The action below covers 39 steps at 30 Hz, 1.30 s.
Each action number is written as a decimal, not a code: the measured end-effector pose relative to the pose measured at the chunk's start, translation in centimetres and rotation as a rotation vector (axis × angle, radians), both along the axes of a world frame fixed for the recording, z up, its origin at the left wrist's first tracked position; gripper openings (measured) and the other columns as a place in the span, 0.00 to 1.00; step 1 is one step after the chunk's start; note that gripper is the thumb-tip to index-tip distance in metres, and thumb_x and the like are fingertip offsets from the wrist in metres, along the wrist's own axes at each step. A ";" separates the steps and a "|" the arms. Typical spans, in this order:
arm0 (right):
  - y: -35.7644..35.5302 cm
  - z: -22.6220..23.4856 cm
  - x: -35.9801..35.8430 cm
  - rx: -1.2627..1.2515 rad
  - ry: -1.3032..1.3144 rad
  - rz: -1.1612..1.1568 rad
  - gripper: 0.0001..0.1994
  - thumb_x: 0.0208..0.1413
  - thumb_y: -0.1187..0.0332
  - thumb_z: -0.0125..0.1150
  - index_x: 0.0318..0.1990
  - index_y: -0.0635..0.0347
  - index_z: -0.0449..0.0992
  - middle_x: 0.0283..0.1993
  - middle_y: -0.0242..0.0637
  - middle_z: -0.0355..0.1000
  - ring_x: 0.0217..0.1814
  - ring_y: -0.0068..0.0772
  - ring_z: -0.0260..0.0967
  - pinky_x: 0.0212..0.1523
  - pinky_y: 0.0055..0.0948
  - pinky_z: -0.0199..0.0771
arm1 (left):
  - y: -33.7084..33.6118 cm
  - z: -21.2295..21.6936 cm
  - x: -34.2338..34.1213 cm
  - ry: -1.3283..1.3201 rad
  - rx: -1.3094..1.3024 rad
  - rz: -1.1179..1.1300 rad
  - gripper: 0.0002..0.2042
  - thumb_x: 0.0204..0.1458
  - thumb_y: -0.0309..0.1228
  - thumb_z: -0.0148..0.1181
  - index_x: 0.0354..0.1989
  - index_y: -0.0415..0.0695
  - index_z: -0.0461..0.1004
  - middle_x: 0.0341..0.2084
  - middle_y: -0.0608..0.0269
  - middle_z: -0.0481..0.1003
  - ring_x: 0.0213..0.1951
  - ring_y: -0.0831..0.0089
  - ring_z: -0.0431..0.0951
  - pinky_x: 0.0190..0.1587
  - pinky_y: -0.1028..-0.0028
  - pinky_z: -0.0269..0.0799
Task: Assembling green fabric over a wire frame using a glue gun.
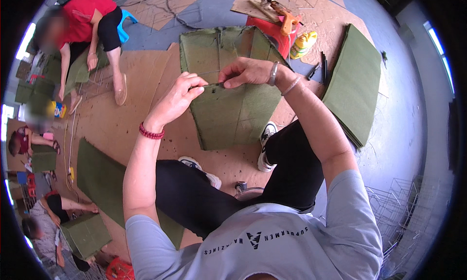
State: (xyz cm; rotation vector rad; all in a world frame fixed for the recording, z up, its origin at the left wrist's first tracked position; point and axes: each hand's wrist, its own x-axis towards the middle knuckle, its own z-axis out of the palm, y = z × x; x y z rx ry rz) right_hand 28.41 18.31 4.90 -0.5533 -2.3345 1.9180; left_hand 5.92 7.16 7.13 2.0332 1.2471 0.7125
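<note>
While both hands work at one edge, the green box, an open-topped form of fabric over wire, stands at the upper centre of the frame, between the wearer's shoes. Left hand: thumb and forefinger closed in a pinch at the left part of the near rim; remaining fingers curled. Right hand: thumb and forefinger gripping the same rim, just beside the left fingertips. Whether a thin tie also sits between the fingers: too small to tell. Box interior faces up, wires crossing it.

Surroundings: right of frame, a stack of green panels, lying at a slant; dark rods just left of it. Top centre-right, an orange glue gun over a red container, yellow packet near it. Lower left, a large green sheet on the cardboard, partly behind the wearer's left forearm. Lower right, wire frames. Upper left, a co-worker in a red top bends over green fabric; a blue stool stands behind. Lower left edge: another seated person beside a green piece.
</note>
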 end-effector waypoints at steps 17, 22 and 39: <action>23.3 -18.7 20.5 0.404 -0.239 -1.510 0.24 0.45 0.49 0.66 0.35 0.65 0.76 0.28 0.43 0.76 0.32 0.38 0.75 0.35 0.34 0.73 | -0.2 1.7 -0.6 0.141 -0.110 0.151 0.05 0.49 0.22 0.54 0.33 0.34 0.70 0.24 0.57 0.65 0.34 0.63 0.66 0.39 0.70 0.63; 28.4 -18.0 14.1 0.666 -0.646 -1.538 0.39 0.40 0.44 0.66 0.52 0.67 0.66 0.47 0.55 0.71 0.51 0.48 0.70 0.47 0.37 0.72 | 0.1 1.8 -0.2 0.110 -0.132 0.183 0.05 0.48 0.23 0.56 0.32 0.34 0.72 0.23 0.58 0.66 0.32 0.63 0.66 0.37 0.70 0.63; 5.2 0.1 17.6 0.267 0.226 -1.083 0.21 0.38 0.78 0.65 0.44 0.65 0.67 0.32 0.35 0.72 0.26 0.26 0.71 0.25 0.25 0.72 | 2.5 1.1 -0.9 -0.037 -0.041 0.156 0.08 0.53 0.25 0.52 0.36 0.32 0.70 0.28 0.60 0.67 0.35 0.71 0.68 0.40 0.74 0.63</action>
